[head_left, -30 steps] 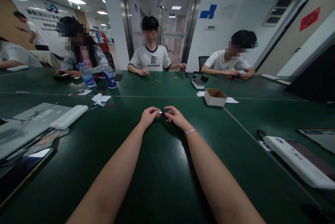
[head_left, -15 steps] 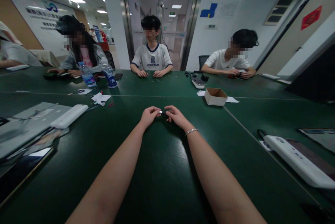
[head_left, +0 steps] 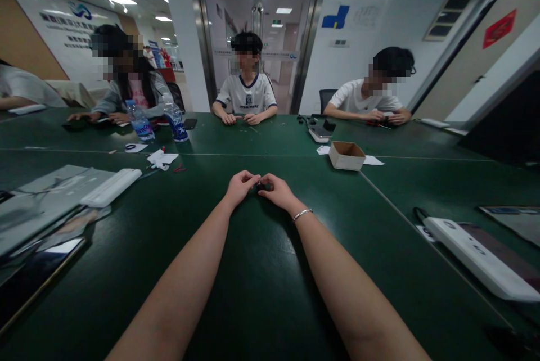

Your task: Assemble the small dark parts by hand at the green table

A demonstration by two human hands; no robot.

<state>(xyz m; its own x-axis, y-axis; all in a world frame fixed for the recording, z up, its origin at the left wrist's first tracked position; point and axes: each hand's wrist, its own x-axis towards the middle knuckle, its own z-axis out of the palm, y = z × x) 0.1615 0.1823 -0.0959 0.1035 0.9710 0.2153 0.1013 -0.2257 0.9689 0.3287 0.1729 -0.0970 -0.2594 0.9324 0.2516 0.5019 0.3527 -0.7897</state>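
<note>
Both hands meet above the green table (head_left: 253,271) in the middle of the head view. My left hand (head_left: 241,185) is closed in a pinch on a small dark object with a shiny silvery part (head_left: 259,185). From the other side, the thumb and fingers of my right hand (head_left: 276,189) close around the same object. The fingers cover most of it, so its kind cannot be made out. A silver bracelet (head_left: 302,213) sits on my right wrist.
Ahead on the right stands an open cardboard box (head_left: 346,157). Two water bottles (head_left: 175,122) and paper scraps (head_left: 161,158) lie farther left. A laptop (head_left: 54,192) and a white power bank (head_left: 476,254) flank my arms. Several people sit across the table.
My right hand has shifted left, closing against my left hand. The gap between the hands is gone, and less of the small object shows.
</note>
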